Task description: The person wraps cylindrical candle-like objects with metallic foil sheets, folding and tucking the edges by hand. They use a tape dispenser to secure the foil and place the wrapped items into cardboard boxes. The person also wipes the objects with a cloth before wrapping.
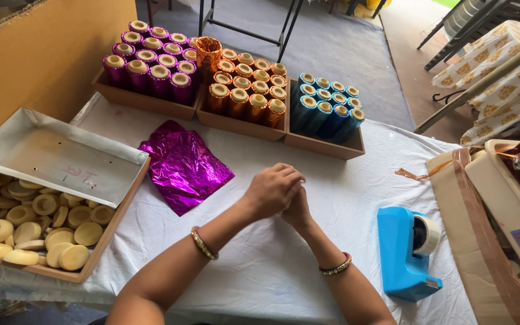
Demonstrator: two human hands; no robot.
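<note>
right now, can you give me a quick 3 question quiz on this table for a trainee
1. True or false: the left hand lies over the right hand, the two clasped together above the white cloth.
2. Which thing lies nearest the hands on the person's right? A) blue tape dispenser B) tray of pale discs C) purple foil sheet
3. In what colour order, left to right, do the three trays of foil-wrapped rolls stand?

Key
1. True
2. A
3. Purple rolls, orange rolls, blue rolls
</note>
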